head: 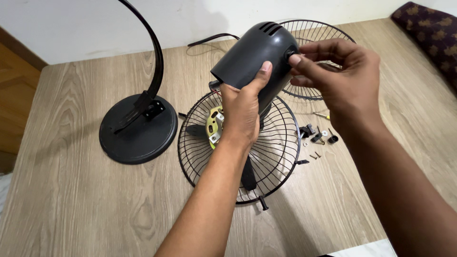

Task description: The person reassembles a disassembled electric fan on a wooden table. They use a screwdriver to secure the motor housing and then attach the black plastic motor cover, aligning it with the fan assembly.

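My left hand grips a black plastic motor housing cover and holds it up above a black wire fan grille that lies flat on the wooden table. My right hand pinches a small black knob on the rounded end of the cover with thumb and forefinger. Under the cover, the fan motor with its yellowish metal plate and the black blades rest inside the grille.
A black round fan base with a curved arm stands to the left. A second wire grille lies behind my hands. Small screws and black parts sit right of the near grille. A patterned cushion is at far right.
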